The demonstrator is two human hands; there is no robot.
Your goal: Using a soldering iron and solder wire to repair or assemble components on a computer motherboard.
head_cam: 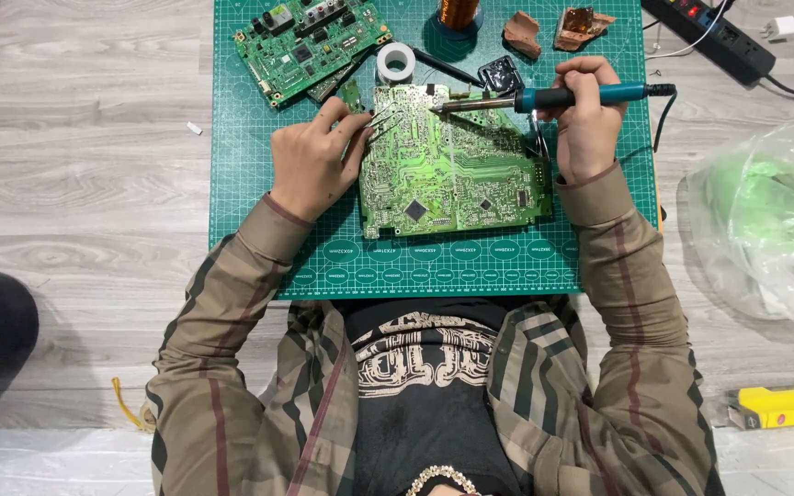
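Right hand (585, 124) clenched on soldering iron (553, 96), left hand (314, 161) pinching tweezers (383, 119); probably stiff, fragile circuit board (452, 165), best edge-held.

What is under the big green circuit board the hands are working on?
The circuit board lies on a green cutting mat with a printed grid, which rests on a wood-look floor. Whatever lies directly beneath the board is covered.

Right hand (585, 124) holds soldering iron (572, 95) over circuit board (452, 170).
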